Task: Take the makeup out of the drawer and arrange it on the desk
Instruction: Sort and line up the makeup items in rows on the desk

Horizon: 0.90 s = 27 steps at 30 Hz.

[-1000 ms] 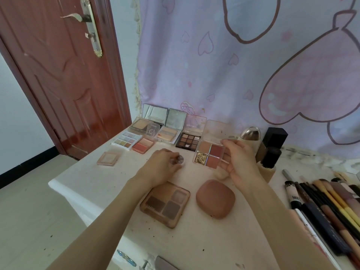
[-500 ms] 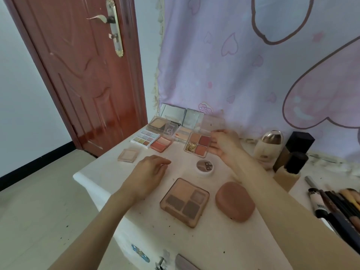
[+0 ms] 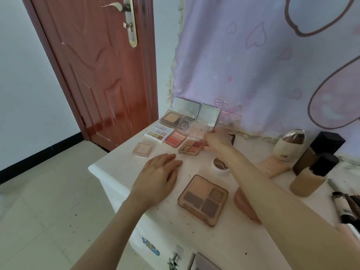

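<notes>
Right hand (image 3: 218, 140) pinching small open four-pan palette with clear lid (image 3: 191, 146), sitting back-left on white bench (image 3: 194, 240). Left hand (image 3: 158, 176) flat, relaxed. Best nudged square into the row.

White desk (image 3: 120, 172), eyeshadow palettes (image 3: 203, 197), small round jar (image 3: 219, 166), 2 foundation bottles (image 3: 311, 175), pencils (image 3: 346, 207)

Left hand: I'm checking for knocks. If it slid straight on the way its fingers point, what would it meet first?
Probably the open four-pan palette just beyond the left hand; depth is uncertain.
</notes>
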{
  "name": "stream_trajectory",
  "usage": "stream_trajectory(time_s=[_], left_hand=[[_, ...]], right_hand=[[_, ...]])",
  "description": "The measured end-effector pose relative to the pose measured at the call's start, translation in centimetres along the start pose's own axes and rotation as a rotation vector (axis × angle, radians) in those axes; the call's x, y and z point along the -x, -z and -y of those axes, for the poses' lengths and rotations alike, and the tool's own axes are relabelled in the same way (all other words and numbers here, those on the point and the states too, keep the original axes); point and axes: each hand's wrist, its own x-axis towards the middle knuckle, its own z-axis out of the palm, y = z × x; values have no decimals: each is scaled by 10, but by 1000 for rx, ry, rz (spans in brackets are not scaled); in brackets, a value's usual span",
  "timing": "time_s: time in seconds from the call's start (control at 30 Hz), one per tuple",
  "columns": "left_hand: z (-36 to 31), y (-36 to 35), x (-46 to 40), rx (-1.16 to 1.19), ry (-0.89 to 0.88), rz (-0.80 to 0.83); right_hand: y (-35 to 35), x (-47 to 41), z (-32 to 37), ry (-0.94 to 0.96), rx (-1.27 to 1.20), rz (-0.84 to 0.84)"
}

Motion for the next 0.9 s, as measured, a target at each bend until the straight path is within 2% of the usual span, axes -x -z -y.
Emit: stream_trajectory(time_s=[0.23, 0.67, 0.9], left_hand=[[2, -2, 0, 11, 10, 6], [3, -4, -1, 5, 13, 5], [5, -4, -1, 8, 6, 3]], right_hand=[[3, 3, -2, 135, 290, -83], [2, -3, -3, 51, 262, -63], [7, 5, -6, 163, 308, -114]])
